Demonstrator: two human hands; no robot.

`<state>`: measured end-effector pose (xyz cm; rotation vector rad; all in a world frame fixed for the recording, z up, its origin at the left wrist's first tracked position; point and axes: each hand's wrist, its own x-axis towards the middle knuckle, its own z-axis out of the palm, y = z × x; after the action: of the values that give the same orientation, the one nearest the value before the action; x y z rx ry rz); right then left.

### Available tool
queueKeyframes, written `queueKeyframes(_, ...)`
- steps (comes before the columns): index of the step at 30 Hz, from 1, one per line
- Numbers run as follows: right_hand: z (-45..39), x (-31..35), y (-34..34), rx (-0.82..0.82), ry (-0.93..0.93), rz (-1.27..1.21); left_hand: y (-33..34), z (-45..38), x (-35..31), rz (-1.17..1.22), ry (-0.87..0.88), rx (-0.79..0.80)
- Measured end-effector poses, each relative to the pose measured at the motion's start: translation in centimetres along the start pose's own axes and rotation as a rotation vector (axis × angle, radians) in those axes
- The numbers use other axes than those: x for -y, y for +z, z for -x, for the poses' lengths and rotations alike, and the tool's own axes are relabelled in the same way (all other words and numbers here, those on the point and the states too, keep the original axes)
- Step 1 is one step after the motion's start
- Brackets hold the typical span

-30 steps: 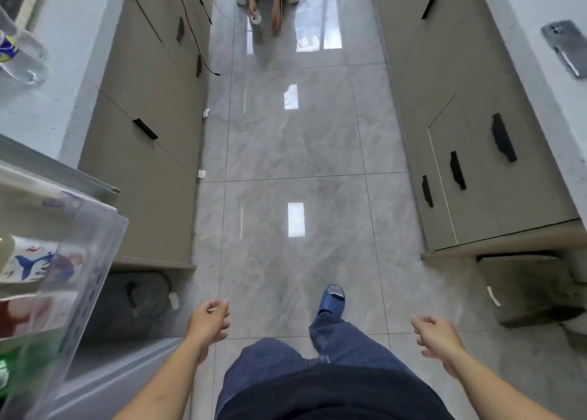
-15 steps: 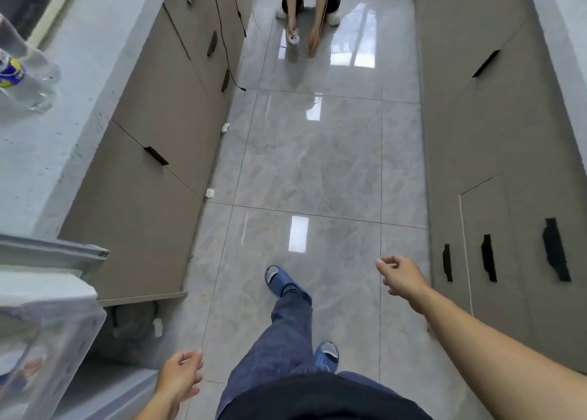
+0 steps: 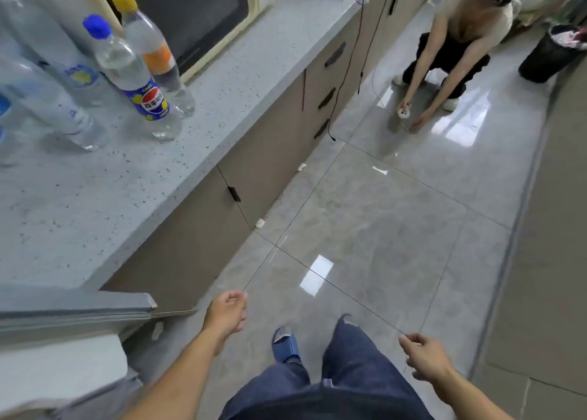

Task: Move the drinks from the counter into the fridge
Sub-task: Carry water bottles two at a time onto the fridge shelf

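Clear drink bottles stood on the counter [image 3: 133,197].
Blue-capped bottle [image 3: 127,70] beside yellow-capped bottle [image 3: 152,47]; left hand [image 3: 226,312] and right hand [image 3: 424,357] hung loosely curled, empty.

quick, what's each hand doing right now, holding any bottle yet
Left hand: open, fingers loosely curled, holding nothing.
Right hand: open, fingers loosely curled, holding nothing.
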<state>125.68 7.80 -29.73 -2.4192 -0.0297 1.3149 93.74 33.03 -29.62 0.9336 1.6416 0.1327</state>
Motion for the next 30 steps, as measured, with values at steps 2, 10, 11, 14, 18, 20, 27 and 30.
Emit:
queueKeyframes(2, -2.3, 2.8, -0.6, 0.012, -0.028, 0.055, 0.4, -0.1, -2.0, 0.055, 0.011, -0.039)
queueKeyframes(10, -13.3, 18.2, -1.0, 0.137, -0.255, 0.361, -0.1, 1.0, -4.0, 0.259, -0.079, -0.336)
queueKeyframes(11, -13.9, 20.5, -0.6, 0.164, -0.303, 0.385, 0.0, 1.6, -4.2, 0.285, -0.094, -0.383)
queueKeyframes(14, -13.5, 27.9, 1.5, 0.253, -0.442, 0.456, 0.4, 3.0, -5.3, 0.366, -0.102, -0.511)
queueKeyframes(18, -9.1, 37.2, 5.6, 0.355, -0.716, 0.456, 0.4, 3.9, -8.5, 0.431, -0.048, -0.589)
queueKeyframes(20, -5.7, 41.7, 8.0, 0.373, -0.883, 0.406, -0.5, 3.6, -11.0, 0.453, 0.016, -0.615)
queueKeyframes(27, 3.7, 55.6, 16.4, 0.426, -1.226, 0.186, -6.3, -1.0, -22.7, 0.528, 0.302, -0.632)
queueKeyframes(30, 5.6, 59.9, 19.6, 0.387, -1.266, 0.172, -9.2, -3.9, -27.4, 0.488, 0.368, -0.646)
